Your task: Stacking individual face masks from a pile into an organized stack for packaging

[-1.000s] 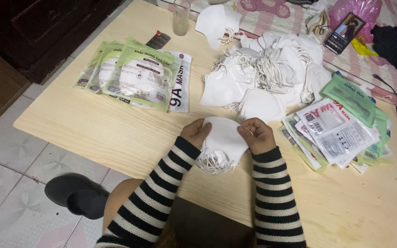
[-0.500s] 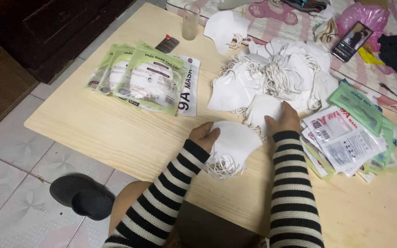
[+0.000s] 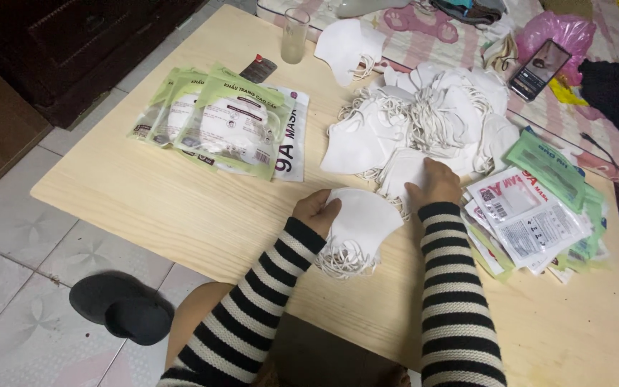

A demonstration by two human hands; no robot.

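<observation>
Leftmost, on the tiled floor, a dark slipper (image 3: 122,308) lies near the wooden table (image 3: 180,215). On the table's far left part sits a fanned stack of sealed green mask packets (image 3: 216,122), with a small dark card (image 3: 258,69) and a clear drinking glass (image 3: 295,34) just beyond them.

Moving right, the left hand (image 3: 317,210) in a striped sleeve rests at the near middle of the table. Its fingers curl onto the left edge of a small stack of folded white masks (image 3: 358,226), pinching that edge; the stack juts out to the right of the grip and its tangled ear loops spill toward the near edge of the table, below the hand.

Just right of that stack, the right hand (image 3: 435,185) lies palm down with its fingers spread, pressing on a loose white mask (image 3: 404,170) at the near rim of the big pile of white masks (image 3: 424,115). Whether the fingertips have actually closed on that mask is hard to tell, since the hand covers them.

Further right, a heap of empty printed packets (image 3: 531,215), white and green, overlaps the pile's right side. Far right, off the table, a phone (image 3: 539,68) leans by a pink bag (image 3: 564,32).
</observation>
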